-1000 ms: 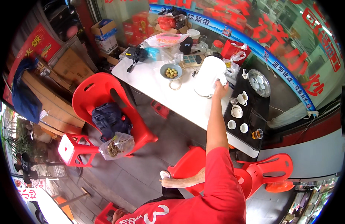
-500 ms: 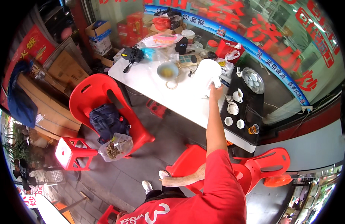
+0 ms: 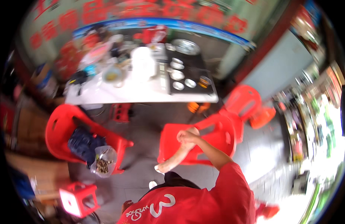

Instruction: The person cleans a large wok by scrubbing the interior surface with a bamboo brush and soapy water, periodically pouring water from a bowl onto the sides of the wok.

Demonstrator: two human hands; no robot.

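Observation:
My right hand (image 3: 187, 136) is over the red plastic chair in front of me. It rests on or just above my bare lower leg (image 3: 179, 154), which lies across the seat. Its fingers look bent, but blur hides whether they grip. A small part of what looks like my left hand (image 3: 127, 205) shows at the lower edge beside my red shirt; its fingers cannot be made out. On the table stands a large white jug-like kettle (image 3: 142, 61), with neither hand on it.
A white table (image 3: 116, 98) carries a bowl (image 3: 112, 76), bags and a black tea tray (image 3: 196, 72) with white cups and an amber-filled glass (image 3: 204, 81). A red chair (image 3: 60, 115) on the left holds a dark backpack (image 3: 81, 143) and a clear bag (image 3: 104, 164). A red stool (image 3: 83, 199) stands nearby.
My right hand has left the white kettle on the table and come back to my leg over the chair. The view has swung right.

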